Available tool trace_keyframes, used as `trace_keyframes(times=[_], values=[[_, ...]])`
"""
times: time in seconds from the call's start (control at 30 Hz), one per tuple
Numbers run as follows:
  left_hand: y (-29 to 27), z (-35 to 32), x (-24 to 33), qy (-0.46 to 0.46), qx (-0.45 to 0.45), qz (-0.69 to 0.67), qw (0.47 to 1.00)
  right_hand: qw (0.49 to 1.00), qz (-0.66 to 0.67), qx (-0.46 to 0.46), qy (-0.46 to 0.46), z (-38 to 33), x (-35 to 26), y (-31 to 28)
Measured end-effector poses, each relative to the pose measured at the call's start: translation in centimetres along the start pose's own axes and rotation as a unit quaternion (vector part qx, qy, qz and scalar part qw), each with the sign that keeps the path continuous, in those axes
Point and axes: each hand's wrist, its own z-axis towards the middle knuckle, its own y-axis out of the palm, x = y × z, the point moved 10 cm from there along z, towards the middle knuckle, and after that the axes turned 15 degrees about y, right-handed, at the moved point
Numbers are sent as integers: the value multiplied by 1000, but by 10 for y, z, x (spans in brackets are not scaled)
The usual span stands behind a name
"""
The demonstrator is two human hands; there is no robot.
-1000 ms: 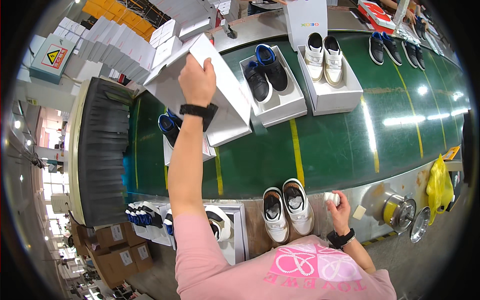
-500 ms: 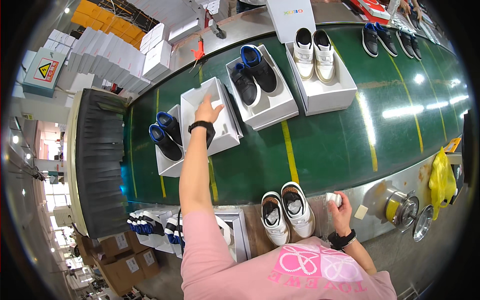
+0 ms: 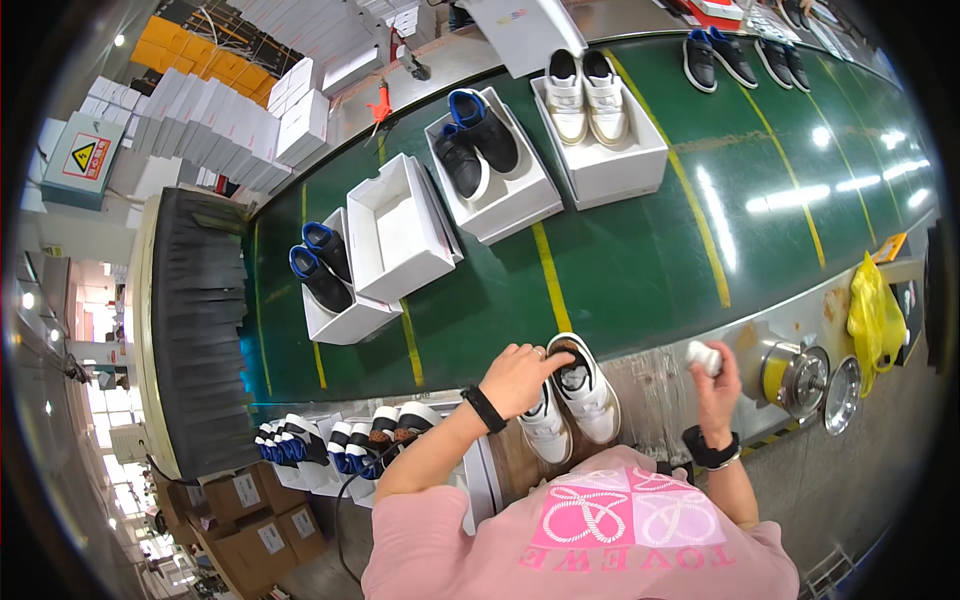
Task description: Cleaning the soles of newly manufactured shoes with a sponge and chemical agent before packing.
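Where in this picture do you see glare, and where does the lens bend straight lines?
Head view: bright streaks of lamp glare lie on the green conveyor belt at right; the belt's yellow stripes and edges curve toward the rim; the corners are black; the white shoes near the left hand stay sharp.

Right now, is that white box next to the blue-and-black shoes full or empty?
Empty. The white box lies open on the green belt showing only its bare white bottom, no shoes.

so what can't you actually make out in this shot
- Left hand, head view: its fingers lie over the heel of the white shoes; whether they grip is hidden.
- Right hand: closed on a small white lump, too small to identify.
- White shoes: the toes are cut off by the pink shirt.
- Empty box: the far inner wall is hidden by its rim.
- Shoes at the top right rim: warped and small, details lost.
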Motion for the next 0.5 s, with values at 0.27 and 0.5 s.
trace_keyframes(times=[0.27,0.5], values=[[66,4,28,214,6,241,947,885,-304,292,-197,-60,-106,-160],[96,43,16,309,-41,244,918,847,-327,384,-169,-69,-91,-273]])
